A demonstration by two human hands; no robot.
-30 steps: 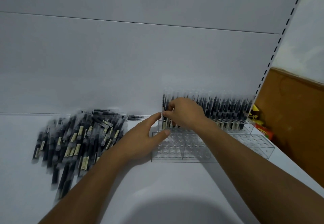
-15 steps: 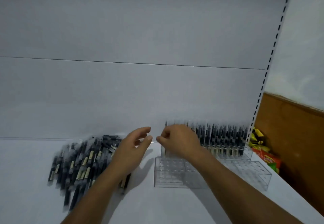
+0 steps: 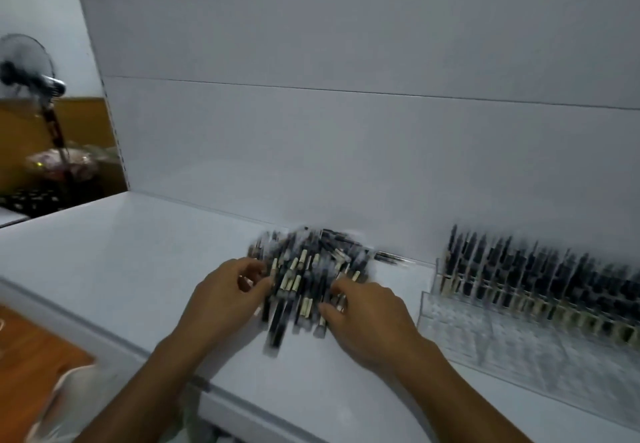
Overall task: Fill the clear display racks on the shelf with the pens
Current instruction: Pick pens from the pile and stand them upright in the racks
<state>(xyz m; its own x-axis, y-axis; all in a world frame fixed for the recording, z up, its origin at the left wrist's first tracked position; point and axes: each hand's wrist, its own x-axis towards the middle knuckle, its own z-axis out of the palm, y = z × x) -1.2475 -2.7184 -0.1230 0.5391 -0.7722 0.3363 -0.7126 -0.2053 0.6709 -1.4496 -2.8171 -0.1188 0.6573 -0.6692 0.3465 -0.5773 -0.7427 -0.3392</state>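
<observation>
Both hands are on the loose heap of black pens with cream labels (image 3: 311, 269), which lies on the white shelf (image 3: 138, 269) by the back panel. Left hand (image 3: 225, 299) is curled at the heap's left edge, right hand (image 3: 367, 318) has fingers down on its right side. Too blurred to tell if either grips a pen. Clear acrylic tiered rack (image 3: 485, 331) sits just to the right, back rows full, front rows empty.

Risks:
- Raking the heap could roll pens off the front edge.
- An oversized grab could shed some.
- A forearm swinging right could clip the standing pens.
</observation>
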